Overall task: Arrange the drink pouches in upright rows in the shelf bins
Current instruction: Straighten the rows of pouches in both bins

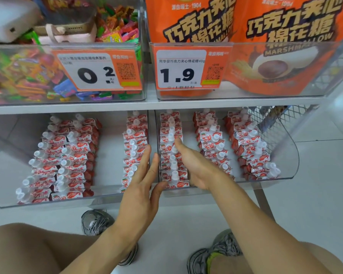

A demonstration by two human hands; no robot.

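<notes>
Both hands reach into the lower shelf at the divide between two clear bins. Left hand (pixel 145 175): fingers straight and spread, edge-on, lying along the right side of the rightmost pouch row in the left bin (pixel 8 202), thumb out toward the front pouch of the next bin. Right hand (pixel 194 165): fingers straight and together, lying against the right side of the leftmost row in the right bin (pixel 289 155), one fingertip up beside a cap midway back. Neither hand curls round anything.

Drink pouches (pixel 172 155): small white packs with red strawberry print and red lettering, each topped with a cloudy white screw cap. They stand upright, packed front to back in rows. Right bin holds three rows, evenly set with bare gaps between. Left bin holds two rows touching each other at its left side, a wide bare strip, then a single row against its right wall.

Upper shelf: left tub of loose bright wrapped candies (pixel 28 76) with a price tag (pixel 95 72) reading 0.2; right tub of large orange marshmallow bags (pixel 285 46) with a tag (pixel 190 70) reading 1.9.

Below: bare knees and grey sneakers (pixel 96 222) on pale floor tile.
</notes>
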